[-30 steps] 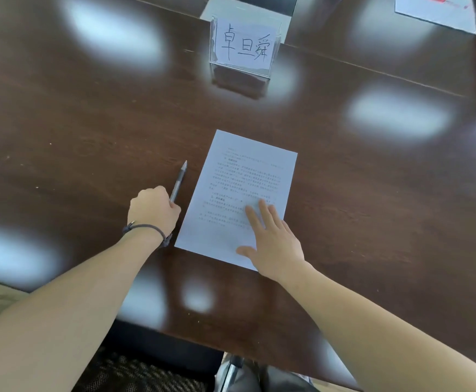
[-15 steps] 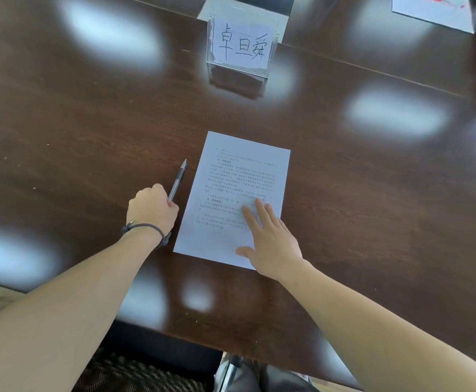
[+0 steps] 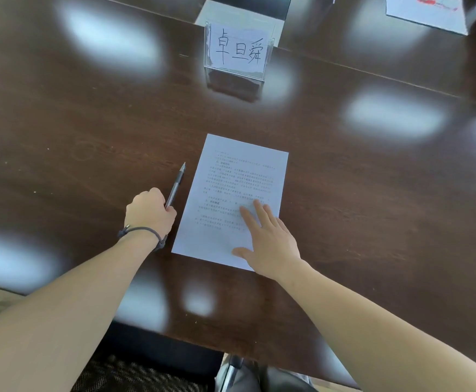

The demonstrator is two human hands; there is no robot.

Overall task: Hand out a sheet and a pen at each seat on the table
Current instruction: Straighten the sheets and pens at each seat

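A white printed sheet (image 3: 231, 188) lies flat on the dark wooden table (image 3: 358, 199), in front of a name card. My right hand (image 3: 268, 239) rests flat on the sheet's lower right part, fingers spread. A grey pen (image 3: 177, 185) lies just left of the sheet, tip pointing away from me. My left hand (image 3: 149, 212), with a dark band on the wrist, is curled around the pen's lower end, which is hidden under the fingers.
A clear stand with a handwritten name card (image 3: 238, 50) stands beyond the sheet. Another white sheet with red marks (image 3: 426, 12) lies at the far right. A chair (image 3: 152, 372) sits below the table's near edge. Ceiling lights reflect on the tabletop.
The sheet has turned slightly under my right hand, so its edges run straighter beside the pen. My left hand and the pen have stayed almost where they were.
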